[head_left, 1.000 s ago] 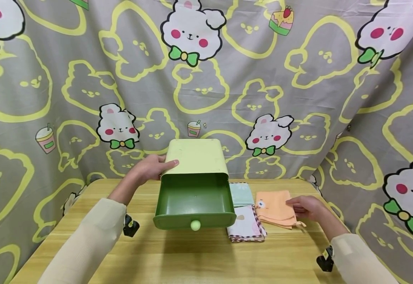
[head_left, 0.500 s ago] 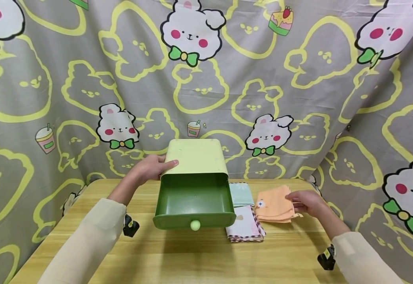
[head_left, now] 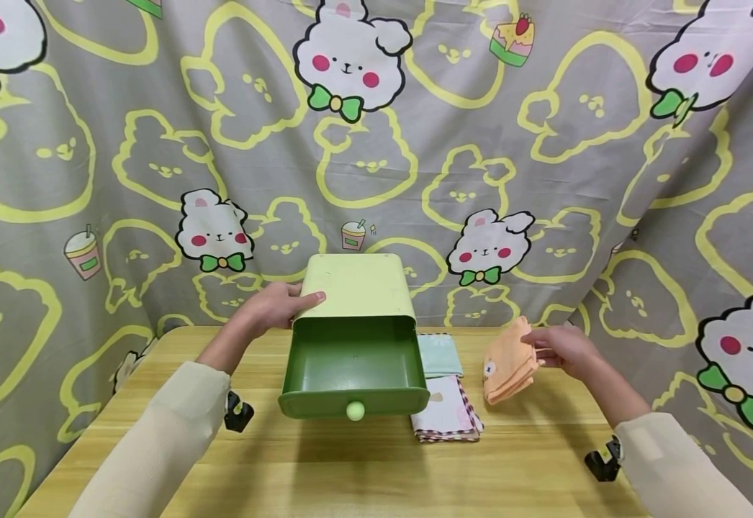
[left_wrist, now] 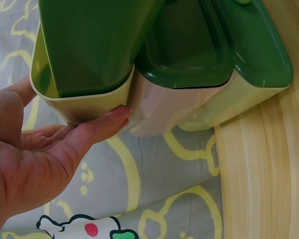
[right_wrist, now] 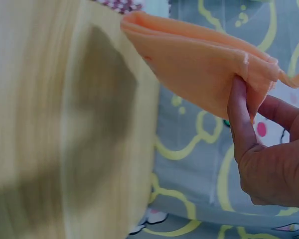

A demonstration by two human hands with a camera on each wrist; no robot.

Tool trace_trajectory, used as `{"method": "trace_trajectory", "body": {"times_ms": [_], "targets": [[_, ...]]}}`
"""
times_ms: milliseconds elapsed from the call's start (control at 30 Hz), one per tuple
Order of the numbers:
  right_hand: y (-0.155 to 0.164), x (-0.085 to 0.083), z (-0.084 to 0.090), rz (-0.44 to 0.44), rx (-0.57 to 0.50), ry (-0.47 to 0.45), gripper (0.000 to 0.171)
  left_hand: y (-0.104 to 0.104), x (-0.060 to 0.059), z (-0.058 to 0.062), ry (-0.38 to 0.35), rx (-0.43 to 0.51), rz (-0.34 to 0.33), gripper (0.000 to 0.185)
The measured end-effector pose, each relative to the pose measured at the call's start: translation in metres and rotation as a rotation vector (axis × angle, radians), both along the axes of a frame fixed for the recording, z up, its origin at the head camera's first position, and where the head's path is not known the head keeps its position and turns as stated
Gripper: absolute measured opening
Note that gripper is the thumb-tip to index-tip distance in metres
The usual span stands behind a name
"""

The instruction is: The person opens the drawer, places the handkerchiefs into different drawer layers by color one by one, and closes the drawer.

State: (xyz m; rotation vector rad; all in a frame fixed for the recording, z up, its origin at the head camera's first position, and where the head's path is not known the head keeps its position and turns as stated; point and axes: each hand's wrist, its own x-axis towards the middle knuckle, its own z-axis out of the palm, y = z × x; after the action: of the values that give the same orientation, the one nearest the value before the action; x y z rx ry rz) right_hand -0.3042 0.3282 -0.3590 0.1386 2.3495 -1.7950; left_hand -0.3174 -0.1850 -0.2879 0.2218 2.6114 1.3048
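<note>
A light green storage box (head_left: 357,284) stands at the back of the wooden table (head_left: 325,475), its dark green drawer (head_left: 353,374) pulled out and showing nothing inside. My left hand (head_left: 273,306) rests flat against the box's left side, fingers straight (left_wrist: 97,127). My right hand (head_left: 561,349) pinches a folded orange cloth (head_left: 509,360) by its edge and holds it lifted off the table, right of the drawer. The right wrist view shows thumb and fingers (right_wrist: 241,117) clamped on that orange cloth (right_wrist: 199,64), which hangs tilted.
Beside the drawer lie a folded pale blue cloth (head_left: 440,354) and a folded white cloth with checked edge (head_left: 448,416). A grey cartoon-print curtain (head_left: 376,144) closes in the back and both sides. Bare tabletop stretches in front.
My right hand has taken hold of the orange cloth and raised it off the table, tilting it upward. The left hand and the box have stayed put.
</note>
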Motion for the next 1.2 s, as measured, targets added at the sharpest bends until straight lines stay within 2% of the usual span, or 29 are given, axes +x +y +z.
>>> {"method": "trace_trajectory", "body": {"times_ms": [167, 300, 500, 633, 1000, 1200], "targets": [[-0.008, 0.002, 0.018, 0.023, 0.046, 0.039, 0.027, -0.001, 0.0, 0.0, 0.002, -0.011, 0.009, 0.066], [-0.018, 0.007, 0.033, 0.054, 0.075, 0.087, 0.042, 0.0, -0.001, 0.0, 0.002, -0.009, 0.012, 0.067], [-0.035, 0.016, 0.056, 0.089, 0.101, 0.161, 0.052, 0.0, -0.001, 0.0, -0.003, 0.002, 0.012, 0.066], [-0.049, 0.021, 0.07, 0.123, 0.113, 0.194, 0.055, 0.0, 0.0, 0.0, -0.002, -0.005, 0.017, 0.067], [-0.088, 0.036, 0.107, 0.125, 0.102, 0.244, 0.058, 0.0, 0.001, 0.0, 0.002, -0.004, 0.014, 0.065], [-0.105, 0.042, 0.126, 0.184, 0.046, 0.266, 0.055, 0.001, 0.0, 0.0, -0.009, 0.012, 0.014, 0.063]]}}
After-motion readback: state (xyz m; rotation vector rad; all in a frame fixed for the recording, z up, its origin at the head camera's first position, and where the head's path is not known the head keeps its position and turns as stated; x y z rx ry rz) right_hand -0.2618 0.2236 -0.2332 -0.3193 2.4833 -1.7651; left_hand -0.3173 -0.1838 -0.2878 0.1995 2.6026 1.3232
